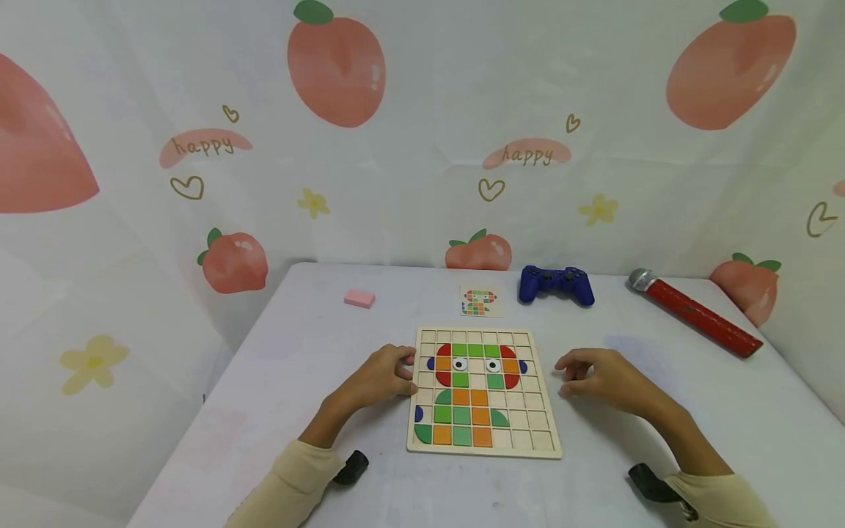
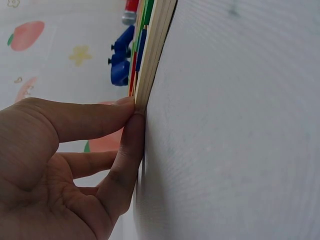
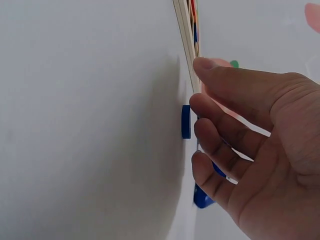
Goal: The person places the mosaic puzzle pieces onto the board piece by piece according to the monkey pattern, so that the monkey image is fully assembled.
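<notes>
A wooden grid board [image 1: 521, 440] lies flat on the table with coloured square and rounded tiles forming a figure with two round eyes [image 1: 493, 364]. My left hand [image 1: 384, 375] rests at the board's left edge, thumb and index fingertips right at its side, the fingers loosely bent. To the right of the board, my right hand [image 1: 604, 378] hovers low, its fingers loosely curled around nothing. A small blue piece [image 3: 185, 121] sits on the table beside the right fingertips; in the head view that hand hides it.
Behind the board lies a small picture card [image 1: 481, 301] with a similar coloured figure. A blue game controller [image 1: 557, 285] and a red microphone [image 1: 703, 314] are at the back right. A pink block [image 1: 359, 298] lies at the back left. Beyond the table [image 1: 310, 323] hangs a peach-printed cloth.
</notes>
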`<state>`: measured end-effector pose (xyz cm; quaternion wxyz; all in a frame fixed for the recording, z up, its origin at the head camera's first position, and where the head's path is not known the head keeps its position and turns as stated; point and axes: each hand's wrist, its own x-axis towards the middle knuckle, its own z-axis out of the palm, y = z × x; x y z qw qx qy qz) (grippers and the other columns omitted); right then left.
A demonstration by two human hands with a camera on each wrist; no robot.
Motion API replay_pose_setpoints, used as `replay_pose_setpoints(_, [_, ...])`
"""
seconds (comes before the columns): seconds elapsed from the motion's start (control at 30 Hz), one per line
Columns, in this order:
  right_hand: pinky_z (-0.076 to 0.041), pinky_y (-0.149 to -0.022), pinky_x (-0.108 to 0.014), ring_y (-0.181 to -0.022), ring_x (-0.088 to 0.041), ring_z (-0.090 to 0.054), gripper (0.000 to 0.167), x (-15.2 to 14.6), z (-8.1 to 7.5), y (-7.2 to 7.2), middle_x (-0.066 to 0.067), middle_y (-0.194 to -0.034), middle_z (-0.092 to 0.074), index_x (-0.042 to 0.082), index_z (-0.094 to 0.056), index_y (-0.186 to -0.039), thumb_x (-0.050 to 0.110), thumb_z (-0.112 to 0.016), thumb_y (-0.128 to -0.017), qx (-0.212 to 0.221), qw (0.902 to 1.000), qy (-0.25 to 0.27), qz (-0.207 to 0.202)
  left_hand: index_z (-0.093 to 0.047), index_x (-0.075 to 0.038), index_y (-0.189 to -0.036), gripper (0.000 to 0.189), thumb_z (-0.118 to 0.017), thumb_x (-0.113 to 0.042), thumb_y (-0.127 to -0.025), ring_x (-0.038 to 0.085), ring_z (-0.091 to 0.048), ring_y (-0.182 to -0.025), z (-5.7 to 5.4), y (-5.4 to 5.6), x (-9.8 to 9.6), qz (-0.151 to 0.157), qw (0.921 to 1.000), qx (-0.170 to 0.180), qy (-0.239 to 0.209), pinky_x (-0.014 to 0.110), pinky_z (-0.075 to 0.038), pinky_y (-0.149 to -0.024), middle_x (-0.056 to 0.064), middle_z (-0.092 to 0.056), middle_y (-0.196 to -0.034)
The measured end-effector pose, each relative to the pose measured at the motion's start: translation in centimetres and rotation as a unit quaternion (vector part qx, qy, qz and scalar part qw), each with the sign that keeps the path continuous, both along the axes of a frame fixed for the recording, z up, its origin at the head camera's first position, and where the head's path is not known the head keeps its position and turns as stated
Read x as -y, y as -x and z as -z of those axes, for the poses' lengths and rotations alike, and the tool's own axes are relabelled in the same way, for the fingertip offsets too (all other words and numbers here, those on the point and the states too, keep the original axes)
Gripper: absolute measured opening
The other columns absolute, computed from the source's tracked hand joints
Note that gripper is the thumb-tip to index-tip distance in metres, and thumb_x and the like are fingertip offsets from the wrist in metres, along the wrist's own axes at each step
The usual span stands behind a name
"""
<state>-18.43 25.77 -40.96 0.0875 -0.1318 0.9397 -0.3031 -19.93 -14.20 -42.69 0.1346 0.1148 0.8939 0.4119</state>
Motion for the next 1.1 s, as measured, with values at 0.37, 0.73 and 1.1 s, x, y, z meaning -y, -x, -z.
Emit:
replay_pose_setpoints(0.37, [-0.05, -0.071, -0.029, -0.087, -0.019, -0.059, 0.037, -1.6, -0.1, 0.0, 0.0, -0.093, -0.068, 0.005, -0.076, -0.116, 0.019, -0.089, -0.084, 0.002, 0.9996, -0.02, 0.02, -0.057, 0.007, -0.146, 0.066, -0.084, -0.001, -0.086, 0.018, -0.067, -0.102, 0.0, 0.0, 0.0, 0.0, 1.0, 0.004, -0.002, 0.033, -0.061, -0.087, 0.01, -0.062, -0.121])
replay_pose_setpoints(0.73, [-0.052, -0.075, -0.034, -0.09, -0.021, -0.059, 0.041, -2.8, 0.1, 0.2, -0.003, -0.097, -0.068, 0.004, -0.075, -0.12, 0.02, -0.087, -0.085, 0.001, 0.9994, -0.023, 0.024, -0.058, 0.007, -0.145, 0.065, -0.083, -0.001, -0.086, 0.018, -0.067, -0.102, 0.0, 0.1, 0.0, 0.0, 1.0, 0.002, 0.001, 0.033, -0.061, -0.088, 0.008, -0.062, -0.119])
replay_pose_setpoints(1.1, [-0.054, -0.077, -0.031, -0.092, -0.02, -0.062, 0.042, -2.5, 0.1, 1.0, -0.003, -0.102, -0.073, 0.001, -0.076, -0.119, 0.02, -0.088, -0.085, -0.007, 0.9996, -0.023, 0.013, -0.058, 0.006, -0.145, 0.065, -0.084, -0.002, -0.086, 0.019, -0.067, -0.103, -0.1, 0.0, 0.1, -0.001, 1.0, 0.002, 0.002, 0.034, -0.061, -0.089, 0.008, -0.063, -0.12])
